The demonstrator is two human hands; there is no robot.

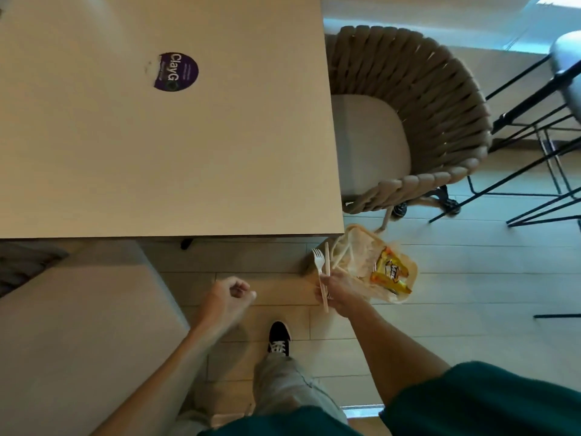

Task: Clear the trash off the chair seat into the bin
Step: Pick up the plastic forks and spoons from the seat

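Note:
My right hand (341, 292) grips a bundle of trash above the floor, below the table's right corner: a white plastic fork (318, 259), a pale stick-like utensil (327, 275) and a beige disposable tray (361, 256) that carries a yellow snack wrapper (390, 273). My left hand (234, 294) hangs in a loose fist with nothing in it, to the left of the trash. The woven rope chair (440, 99) stands at the upper right, and its pale seat cushion (371, 140) is bare. No bin shows in this view.
A large beige table (157, 152) with a purple round sticker (176, 72) fills the upper left. A pale padded bench (78, 341) sits at the lower left. Black metal stool legs (534, 152) stand at the right. My shoe (279, 338) is on the tiled floor.

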